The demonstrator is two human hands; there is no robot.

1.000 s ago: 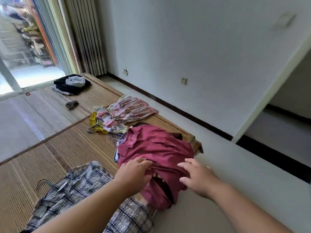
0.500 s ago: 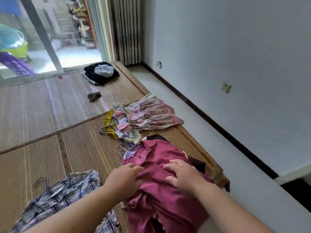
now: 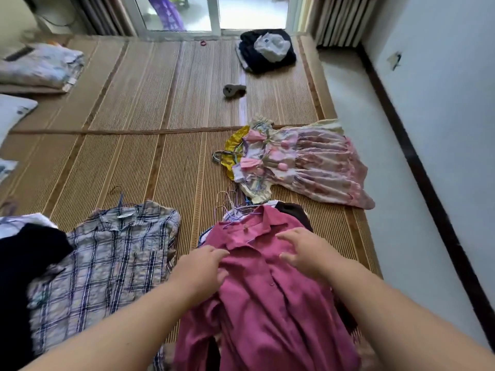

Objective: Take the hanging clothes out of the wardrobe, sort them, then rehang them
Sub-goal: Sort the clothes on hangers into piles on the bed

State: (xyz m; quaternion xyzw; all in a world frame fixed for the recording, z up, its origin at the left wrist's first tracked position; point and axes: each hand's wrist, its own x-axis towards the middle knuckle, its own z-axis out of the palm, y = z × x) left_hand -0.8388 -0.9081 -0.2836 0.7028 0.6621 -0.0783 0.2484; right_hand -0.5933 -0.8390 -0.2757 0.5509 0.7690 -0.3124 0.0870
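Fingers of both hands lie spread, gripping nothing, flat on the pink shirt beneath them

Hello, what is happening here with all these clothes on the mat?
A person is sorting clothes laid on a woven mat. Both hands rest on a magenta shirt: the left hand at its front, the right hand near the collar. A plaid shirt lies to the left, a floral dress farther back.
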